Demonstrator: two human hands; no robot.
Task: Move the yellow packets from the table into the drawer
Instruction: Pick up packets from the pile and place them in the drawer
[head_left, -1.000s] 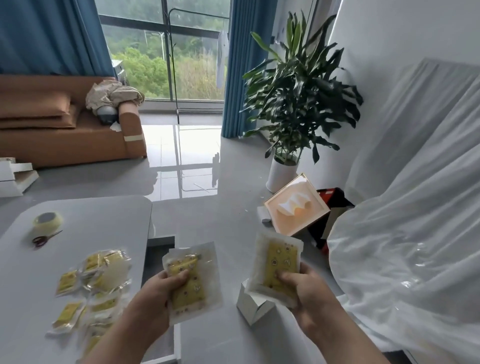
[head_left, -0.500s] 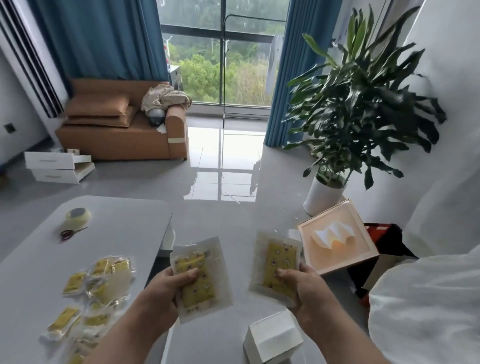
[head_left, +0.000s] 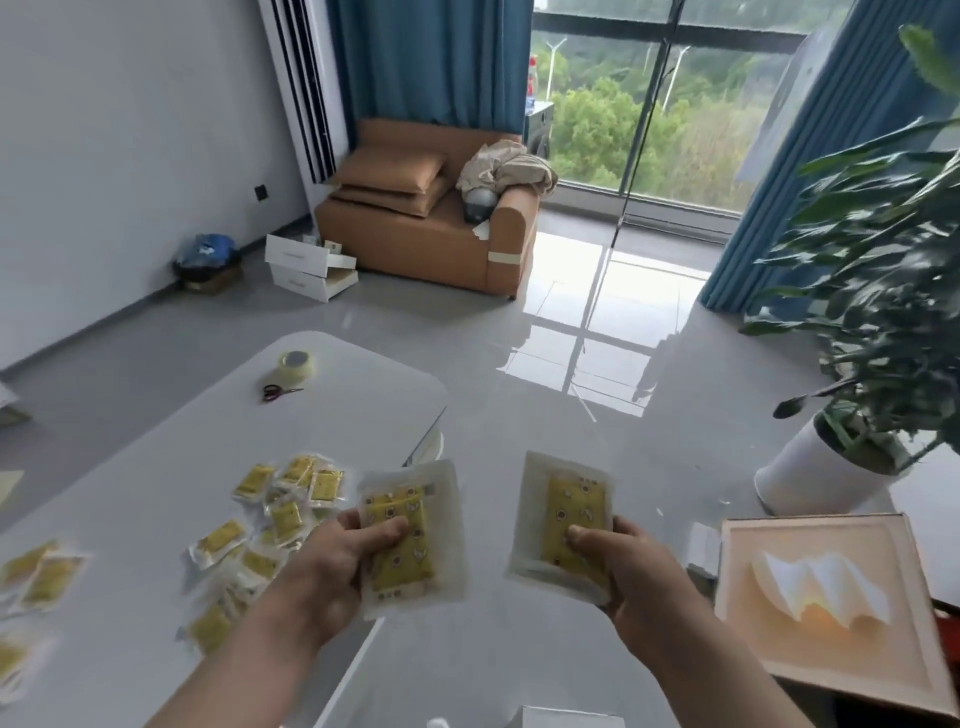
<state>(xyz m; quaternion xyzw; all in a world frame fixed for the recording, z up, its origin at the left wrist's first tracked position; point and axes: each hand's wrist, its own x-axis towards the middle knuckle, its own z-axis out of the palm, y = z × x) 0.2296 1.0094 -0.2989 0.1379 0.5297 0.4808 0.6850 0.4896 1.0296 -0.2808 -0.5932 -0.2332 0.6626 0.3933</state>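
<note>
My left hand (head_left: 332, 564) grips a yellow packet in clear wrap (head_left: 415, 525), thumb across its front. My right hand (head_left: 631, 566) grips a second yellow packet (head_left: 566, 514) the same way. Both packets are held upright in the air, just past the right edge of the grey table (head_left: 337, 426). Several more yellow packets (head_left: 283, 512) lie scattered on the table to the left of my left hand, with others (head_left: 41, 571) near its left edge. The drawer is not clearly visible below my hands.
A tape roll (head_left: 297, 362) and scissors (head_left: 278, 391) lie at the table's far end. A framed paper piece (head_left: 826, 587) sits on the floor at right, a potted plant (head_left: 852, 415) behind it. A sofa (head_left: 431, 228) and white boxes (head_left: 306, 270) stand far back.
The view has swung left, so more of the table and the left wall shows. Both hands keep holding their packets at about the same height.
</note>
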